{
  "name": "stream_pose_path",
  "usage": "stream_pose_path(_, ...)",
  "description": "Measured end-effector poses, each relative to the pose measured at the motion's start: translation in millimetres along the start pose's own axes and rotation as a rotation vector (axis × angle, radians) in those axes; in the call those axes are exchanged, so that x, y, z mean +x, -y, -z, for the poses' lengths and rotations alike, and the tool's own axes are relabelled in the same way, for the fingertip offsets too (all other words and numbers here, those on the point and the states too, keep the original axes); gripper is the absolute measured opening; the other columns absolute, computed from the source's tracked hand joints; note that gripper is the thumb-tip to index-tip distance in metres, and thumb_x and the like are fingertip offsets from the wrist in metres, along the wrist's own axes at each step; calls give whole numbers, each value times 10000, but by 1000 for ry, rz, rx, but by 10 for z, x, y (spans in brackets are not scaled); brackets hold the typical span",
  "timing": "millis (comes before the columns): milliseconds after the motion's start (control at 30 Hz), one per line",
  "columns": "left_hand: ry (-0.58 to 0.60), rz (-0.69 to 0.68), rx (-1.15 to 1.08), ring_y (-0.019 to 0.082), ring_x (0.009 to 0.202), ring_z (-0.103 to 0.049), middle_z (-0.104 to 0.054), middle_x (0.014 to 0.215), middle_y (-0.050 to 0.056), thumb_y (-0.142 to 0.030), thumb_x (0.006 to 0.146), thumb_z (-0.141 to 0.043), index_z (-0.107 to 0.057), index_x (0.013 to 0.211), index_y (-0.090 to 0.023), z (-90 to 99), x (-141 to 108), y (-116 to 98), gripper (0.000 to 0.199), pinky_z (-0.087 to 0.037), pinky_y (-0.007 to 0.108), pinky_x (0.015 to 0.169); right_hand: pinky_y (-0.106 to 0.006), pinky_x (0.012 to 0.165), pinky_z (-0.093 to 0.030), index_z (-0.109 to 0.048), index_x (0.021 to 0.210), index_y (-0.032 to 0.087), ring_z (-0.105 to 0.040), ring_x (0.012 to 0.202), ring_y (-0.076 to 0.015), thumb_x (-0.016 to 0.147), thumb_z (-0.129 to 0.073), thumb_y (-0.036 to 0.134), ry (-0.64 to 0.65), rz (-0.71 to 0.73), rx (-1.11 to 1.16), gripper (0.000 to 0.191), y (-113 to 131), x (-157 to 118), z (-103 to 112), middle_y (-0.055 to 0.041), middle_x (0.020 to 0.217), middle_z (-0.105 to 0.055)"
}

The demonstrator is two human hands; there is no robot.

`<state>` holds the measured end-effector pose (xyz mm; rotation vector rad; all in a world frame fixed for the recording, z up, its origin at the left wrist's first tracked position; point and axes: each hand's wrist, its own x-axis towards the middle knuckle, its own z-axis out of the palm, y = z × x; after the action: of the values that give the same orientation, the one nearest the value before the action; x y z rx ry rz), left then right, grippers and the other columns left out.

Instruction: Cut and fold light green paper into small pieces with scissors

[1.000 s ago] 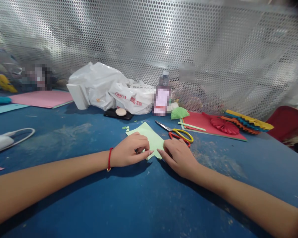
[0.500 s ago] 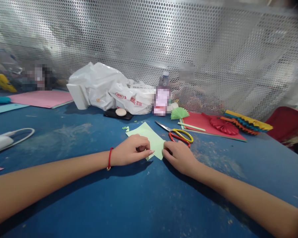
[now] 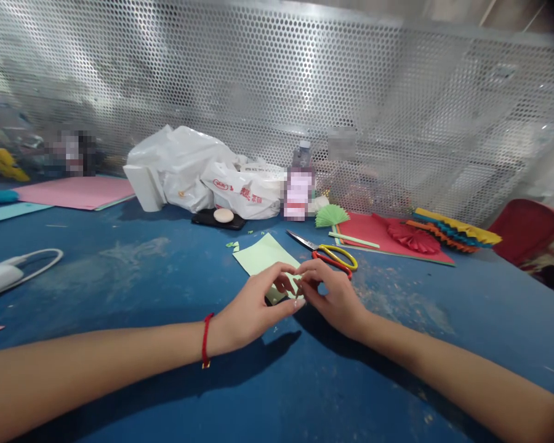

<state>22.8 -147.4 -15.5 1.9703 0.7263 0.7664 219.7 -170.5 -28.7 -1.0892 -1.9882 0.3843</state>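
A light green sheet of paper [image 3: 262,253] lies on the blue table, its near corner raised between my fingers. My left hand [image 3: 257,303], with a red cord bracelet at the wrist, curves over the near edge, and its thumb and fingertips close at that corner. Touching it from the other side, my right hand [image 3: 331,299] pinches the same corner; the exact grip is partly hidden behind the fingers. Just beyond my right hand are scissors [image 3: 329,253] with yellow and red handles, blades apart. Small green paper scraps [image 3: 233,246] lie beyond the sheet.
White plastic bags [image 3: 184,166], a bottle [image 3: 303,154] and a phone with a lit screen [image 3: 298,194] stand at the back. A black phone-like slab [image 3: 205,218] lies before them. A green paper fan [image 3: 331,215], red paper [image 3: 362,229] and pleated strips [image 3: 461,231] sit right. Pink paper [image 3: 80,192] lies left.
My left hand has come nearer and to the right, its fingertips now meeting my right hand's at the paper's near corner. That corner has been lifted. The view has tilted slightly.
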Motion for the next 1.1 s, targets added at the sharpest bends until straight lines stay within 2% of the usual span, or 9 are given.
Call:
stream_pose_path(100, -3, 11, -10, 188, 920, -570, -624, 985, 42, -380, 868, -634, -553, 1148, -195, -5, 0, 8, 345, -450, 340, 842, -254, 666, -447, -535, 1140, 219, -594, 678, -138, 924, -496, 150, -3, 9, 42, 230, 4, 0, -6, 9, 776, -642)
stream_pose_path(267, -74, -20, -16, 195, 993, -576, -601, 1079, 63, -355, 870, -633, -508, 1195, -199, 7, 11, 18, 382, -471, 339, 868, -257, 651, -432, -532, 1141, 221, -570, 677, -135, 924, -536, 154, 3, -7, 135, 227, -5, -2, 38, 12, 773, -634)
stream_pose_path(433, -55, -42, -26, 184, 976, -577, -602, 1050, 54, -328, 879, -619, -515, 1178, -198, 8, 12, 17, 342, -473, 327, 866, -264, 625, -404, -497, 1105, 225, -520, 664, -133, 933, -538, 195, 3, -49, 210, 179, -9, -2, 50, 21, 766, -573)
stream_pose_path(567, -43, -31, -2, 183, 940, -577, -610, 1008, 48, -327, 877, -619, -541, 1156, -198, 14, 16, 40, 317, -470, 336, 865, -261, 602, -388, -464, 990, 221, -488, 656, -132, 961, -466, 245, -89, -137, 282, 38, -15, 37, 26, 29, 746, -497)
stream_pose_path(700, -55, -27, -12, 178, 928, -579, -614, 991, 46, -313, 874, -616, -552, 1141, -190, 17, 11, 39, 300, -477, 327, 847, -246, 524, -349, -439, 1024, 223, -424, 555, -119, 965, -461, 333, -148, -263, 393, 127, -57, 80, 19, 53, 692, -447)
stream_pose_path(833, -91, -57, -2, 172, 898, -588, -628, 973, 43, -287, 874, -601, -567, 1109, -193, 19, 6, 12, 256, -490, 308, 799, -240, 468, -295, -447, 1147, 216, -349, 485, -116, 969, -439, 362, -118, -357, 427, 230, -118, 108, 37, 70, 637, -394)
stream_pose_path(900, -136, -71, 59, 171, 862, -587, -632, 922, 35, -283, 866, -603, -591, 1012, -187, 31, 15, 7, 175, -486, 304, 775, -237, 454, -276, -453, 1166, 212, -327, 475, -113, 966, -436, 355, -110, -388, 449, 246, -112, 108, 29, 70, 633, -373)
stream_pose_path(1000, -206, -75, 146, 163, 799, -567, -616, 840, 20, -302, 854, -613, -590, 845, -173, 58, 38, 11, 131, -466, 288, 722, -232, 439, -255, -446, 1175, 217, -313, 467, -115, 962, -436, 357, -86, -450, 515, 255, -7, 63, -30, 74, 613, -355)
stream_pose_path(1100, -151, -42, 135, 150, 761, -545, -596, 811, 4, -385, 847, -641, -566, 848, -171, 74, 55, 17, 227, -439, 268, 676, -227, 435, -251, -423, 1201, 236, -311, 471, -115, 969, -435, 385, 3, -486, 626, 276, 168, -21, -118, 77, 600, -357)
